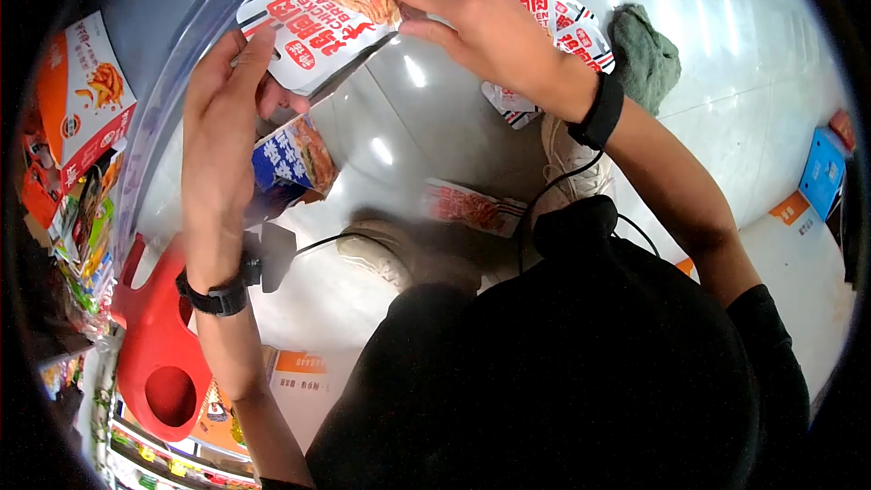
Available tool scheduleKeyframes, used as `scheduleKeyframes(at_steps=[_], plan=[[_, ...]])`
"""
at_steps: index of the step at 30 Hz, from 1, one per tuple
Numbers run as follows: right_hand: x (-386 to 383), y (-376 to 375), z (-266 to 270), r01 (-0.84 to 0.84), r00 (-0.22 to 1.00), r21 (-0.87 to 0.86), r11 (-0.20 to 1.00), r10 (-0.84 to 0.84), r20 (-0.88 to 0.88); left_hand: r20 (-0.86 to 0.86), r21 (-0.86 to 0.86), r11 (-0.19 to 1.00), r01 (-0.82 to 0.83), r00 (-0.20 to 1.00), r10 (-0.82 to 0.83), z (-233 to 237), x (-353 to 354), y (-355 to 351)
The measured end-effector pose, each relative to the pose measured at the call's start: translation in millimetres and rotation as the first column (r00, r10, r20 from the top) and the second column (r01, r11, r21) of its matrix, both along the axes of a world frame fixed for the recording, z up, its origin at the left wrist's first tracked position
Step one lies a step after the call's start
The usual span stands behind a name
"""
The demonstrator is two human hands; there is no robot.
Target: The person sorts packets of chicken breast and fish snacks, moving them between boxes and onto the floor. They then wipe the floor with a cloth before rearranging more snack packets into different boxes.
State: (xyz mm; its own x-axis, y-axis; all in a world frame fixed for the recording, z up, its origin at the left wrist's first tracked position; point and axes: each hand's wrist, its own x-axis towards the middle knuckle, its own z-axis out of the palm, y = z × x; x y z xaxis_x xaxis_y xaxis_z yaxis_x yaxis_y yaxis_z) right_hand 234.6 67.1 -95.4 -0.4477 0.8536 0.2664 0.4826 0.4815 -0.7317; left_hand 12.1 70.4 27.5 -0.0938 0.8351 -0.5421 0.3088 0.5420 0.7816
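Both hands hold a white chicken breast packet (322, 32) with red lettering, tilted near the top of the head view. My left hand (220, 91) is closed on its left end, with the thumb on the printed face and the fingers partly hidden underneath. My right hand (494, 41) grips the right end, fingers on top and thumb along the edge. Below the packet is a blue box (295, 156) with a food picture, beside my left hand. More white-and-red packets (581, 44) lie on the floor behind my right hand.
Another packet (476, 207) lies between the shoes (374, 252). A grey-green cloth (644, 59) sits on the floor at the upper right. To the left are a clear curved rim (163, 82), an orange-and-white box (86, 86) and a red plastic piece (159, 336). A blue box (821, 172) stands far right.
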Motion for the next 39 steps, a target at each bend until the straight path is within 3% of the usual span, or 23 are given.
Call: scheduleKeyframes(at_steps=[8,10,14,16,17,19,21,23,24,26,28,29,31,33,35,37,39], plan=[[-1,7,-4,-0.002,1.0,-0.007,1.0,0.002,0.026,0.051,0.001,1.0,0.022,0.998,-0.022,-5,-9,4],[-2,8,-13,0.021,0.998,0.111,0.994,-0.027,0.048,0.067,-0.015,1.0,0.02,0.998,-0.019,-8,-12,4],[-10,11,-33,-0.028,1.0,0.121,0.992,0.028,0.003,0.002,0.003,0.997,0.072,0.997,-0.072,-13,-13,1],[-18,2,-24,0.086,0.985,0.098,0.991,-0.099,0.142,-0.121,0.0,0.971,0.24,0.964,-0.238,-18,-15,-1],[-20,-1,-21,0.083,0.985,0.099,0.992,-0.096,0.142,-0.121,0.001,0.972,0.237,0.964,-0.235,-18,-13,-2],[-23,-6,-15,0.08,0.971,0.05,0.996,-0.089,0.224,-0.616,0.103,0.86,0.5,0.711,-0.339,-17,-5,-3],[-24,-6,-11,0.08,0.965,0.056,0.995,-0.091,0.248,-0.648,0.126,0.843,0.523,0.687,-0.33,-16,-5,-2],[-24,-4,-4,0.079,0.959,0.061,0.995,-0.093,0.268,-0.753,0.109,0.74,0.664,0.541,-0.374,-18,-11,4],[-25,-1,2,0.061,0.945,0.002,0.998,-0.059,0.321,-0.755,0.109,0.744,0.659,0.542,-0.369,-17,-11,6],[-28,8,14,0.027,0.93,-0.046,0.999,-0.008,0.367,-0.616,0.013,0.823,0.568,0.653,-0.44,-14,-10,9],[-34,14,26,0.049,0.994,-0.313,0.949,-0.015,0.111,-0.595,0.055,0.82,0.569,0.678,-0.431,-14,0,-2],[-34,15,29,0.021,0.994,-0.3,0.954,0.013,0.111,-0.569,0.095,0.809,0.58,0.698,-0.434,-15,7,-9],[-31,17,36,0.036,0.996,-0.451,0.892,0.004,0.087,-0.484,0.07,0.783,0.618,0.707,-0.515,-12,15,-21],[-34,20,48,0.016,0.998,-0.488,0.872,0.016,0.061,-0.517,-0.106,0.76,0.641,0.617,-0.593,-3,24,-27],[-35,27,58,0.061,0.977,-0.592,0.803,0.074,0.201,-0.495,-0.123,0.755,0.644,0.62,-0.609,6,27,-24],[-34,38,60,0.02,0.95,-0.575,0.818,0.164,0.266,-0.468,-0.145,0.748,0.648,0.621,-0.628,9,22,-23],[-38,40,49,-0.034,0.999,-0.701,0.713,0.009,-0.04,-0.462,-0.091,0.687,0.721,0.581,-0.671,5,16,-20]])
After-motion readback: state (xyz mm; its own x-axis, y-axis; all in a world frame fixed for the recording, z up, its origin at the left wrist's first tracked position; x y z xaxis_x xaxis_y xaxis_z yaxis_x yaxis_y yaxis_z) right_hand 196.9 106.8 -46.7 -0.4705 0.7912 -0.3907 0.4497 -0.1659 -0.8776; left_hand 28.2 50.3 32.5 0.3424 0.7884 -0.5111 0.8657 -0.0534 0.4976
